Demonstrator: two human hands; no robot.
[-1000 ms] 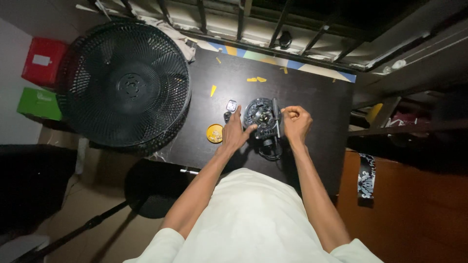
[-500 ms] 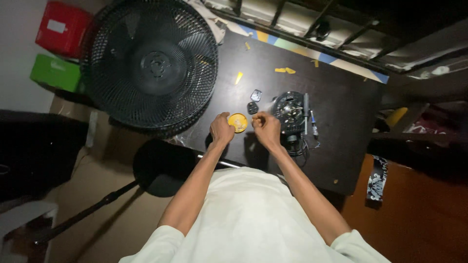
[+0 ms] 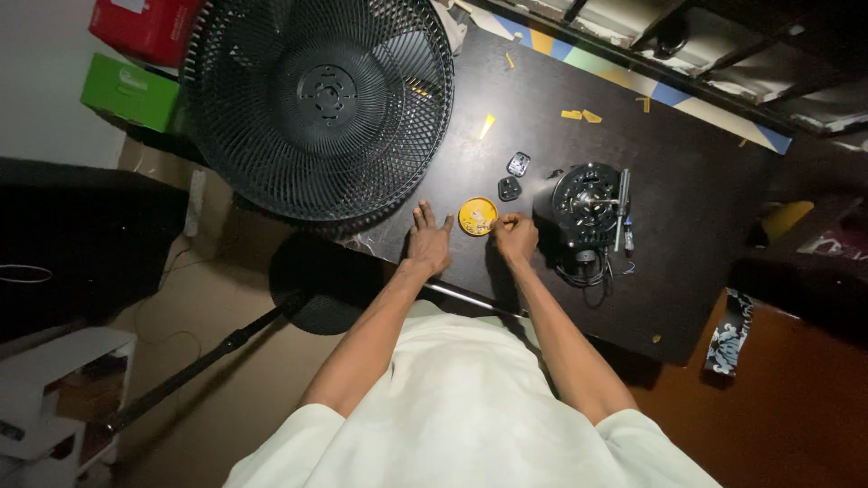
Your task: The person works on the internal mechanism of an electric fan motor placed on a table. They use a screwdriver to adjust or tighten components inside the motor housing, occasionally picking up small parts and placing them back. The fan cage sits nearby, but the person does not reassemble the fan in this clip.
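While both hands rest on the dark table, the work centres on a small yellow dish that sits near the table's front edge, between the two hands, with what look like tiny pale parts inside. The right hand lies just right of the dish with its fingers curled in and the tips pinched narrow; whether they hold a small part is too fine to tell. The left hand lies flat just left of the dish, fingers spread wide and holding nothing. Judging by this, the step in hand is handling small fasteners at the dish, and any next move calls for a careful fingertip pinch, since the parts are tiny and the table is dark. Right of the right hand stands a round black motor, its cable looped below it, with a screwdriver lying along its right side. Two small black caps lie just above the dish. A large black fan grille covers the table's left end, and a black stand base sits on the floor below it. Yellow tape scraps dot the far side of the table. On the far left, a green box lies beside a red box above it, both rectangular, the red one with a pale label. A patterned cloth hangs at the right.
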